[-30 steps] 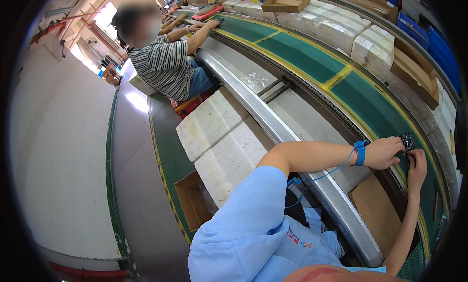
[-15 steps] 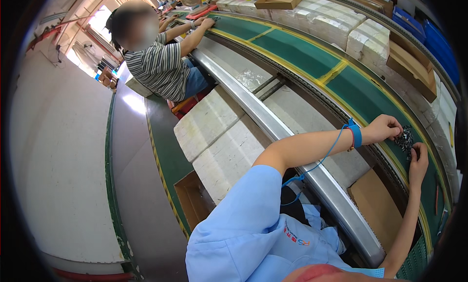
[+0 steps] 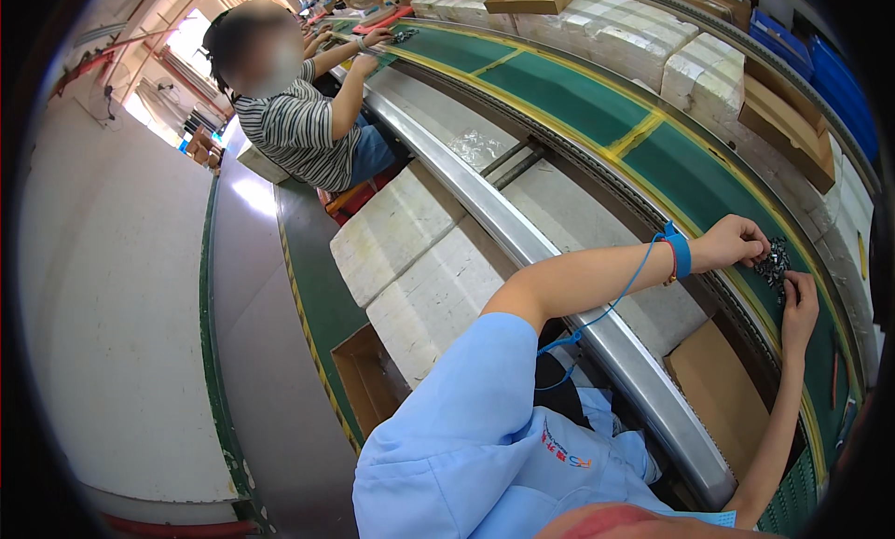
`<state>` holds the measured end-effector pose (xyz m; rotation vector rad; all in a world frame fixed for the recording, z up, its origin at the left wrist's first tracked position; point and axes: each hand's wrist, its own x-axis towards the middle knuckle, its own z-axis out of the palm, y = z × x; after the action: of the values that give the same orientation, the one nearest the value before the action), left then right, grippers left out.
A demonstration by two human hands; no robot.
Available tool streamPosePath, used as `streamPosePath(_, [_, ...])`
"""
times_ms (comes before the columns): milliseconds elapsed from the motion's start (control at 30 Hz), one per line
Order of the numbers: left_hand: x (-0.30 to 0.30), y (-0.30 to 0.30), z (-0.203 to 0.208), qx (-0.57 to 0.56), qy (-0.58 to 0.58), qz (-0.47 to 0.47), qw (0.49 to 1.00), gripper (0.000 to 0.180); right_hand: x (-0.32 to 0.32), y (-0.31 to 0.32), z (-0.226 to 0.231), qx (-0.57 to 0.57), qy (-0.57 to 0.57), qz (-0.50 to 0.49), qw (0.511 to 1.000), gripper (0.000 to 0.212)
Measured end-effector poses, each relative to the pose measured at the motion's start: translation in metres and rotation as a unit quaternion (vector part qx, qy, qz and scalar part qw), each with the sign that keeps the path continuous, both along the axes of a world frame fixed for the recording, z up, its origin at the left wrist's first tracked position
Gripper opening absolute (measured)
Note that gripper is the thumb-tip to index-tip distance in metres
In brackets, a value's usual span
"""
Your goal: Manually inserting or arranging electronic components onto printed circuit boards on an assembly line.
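Observation:
A small heap of dark, shiny little parts (image 3: 772,262) lies on the green work surface (image 3: 699,189) at the right; the parts are too small to name. At its left edge is my left hand (image 3: 730,243), wearing a blue wrist strap (image 3: 680,256) with a thin blue cord. Its thumb and fingertips are pinched together against the heap. My right hand (image 3: 799,313) is on the heap's near right side, fingers bent and closed at its edge. Whatever either hand pinches is hidden by the fingertips.
White foam blocks (image 3: 704,77) line the far side, with an open cardboard tray (image 3: 788,133) on them. A metal rail (image 3: 578,320) runs below my left forearm. A person in a striped shirt (image 3: 298,133) works farther up the line. A cardboard box (image 3: 368,380) stands left of me.
My two hands have barely shifted at the heap. Farther up the line, the other person's nearer hand has drawn back from the small parts there.

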<state>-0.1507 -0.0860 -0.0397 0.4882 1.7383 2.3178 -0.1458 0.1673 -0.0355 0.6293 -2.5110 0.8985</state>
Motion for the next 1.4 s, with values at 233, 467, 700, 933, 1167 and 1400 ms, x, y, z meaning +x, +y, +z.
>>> streamPosePath(233, [0.000, 0.000, -0.002, -0.001, 0.012, -0.010, 1.000, 0.015, 0.000, 0.000, -0.002, -0.008, -0.014, -0.011, 1.000, 0.009])
streamPosePath(467, [0.001, 0.001, 0.000, 0.008, 0.004, -0.014, 1.000, 0.014, -0.002, 0.003, -0.006, -0.019, -0.027, -0.031, 0.999, 0.014])
streamPosePath(700, [0.000, 0.001, 0.001, 0.002, 0.007, -0.021, 1.000, 0.015, 0.002, 0.002, -0.001, -0.002, 0.017, -0.011, 1.000, 0.016])
streamPosePath(933, [0.001, -0.004, 0.003, -0.018, 0.011, -0.024, 0.999, 0.018, 0.008, -0.009, 0.009, -0.004, 0.012, -0.014, 1.000, 0.012])
streamPosePath(1167, [0.001, -0.004, 0.003, -0.016, 0.000, -0.026, 1.000, 0.018, 0.008, -0.011, 0.013, 0.012, -0.055, -0.062, 0.997, 0.014])
streamPosePath(1400, [0.001, -0.002, 0.002, -0.015, 0.004, -0.024, 1.000, 0.017, 0.004, -0.003, 0.002, -0.019, -0.023, -0.060, 0.998, 0.013])
